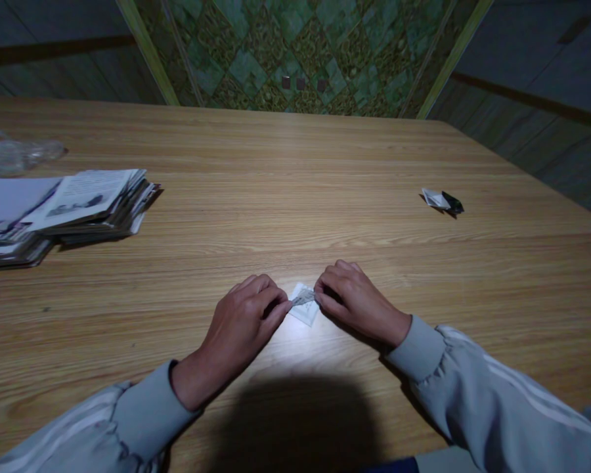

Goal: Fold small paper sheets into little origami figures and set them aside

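Observation:
A small folded piece of printed paper [305, 314] lies on the table in front of me, roughly square and set at an angle. Its upper part is raised into a narrow strip between my hands. My left hand [249, 309] pinches the strip's left end between thumb and forefinger. On the other side, my right hand [352, 295] has its thumb and fingertips closed on the right end. The fingertips hide the corners they hold.
Stacks of printed papers [91, 197] lie at the left, with a clear plastic bag or wrapper [20, 154] behind them. Farther off at the right sits a small white-and-black folded paper piece [442, 200]. The wooden table [285, 171] reaches toward a green patterned wall.

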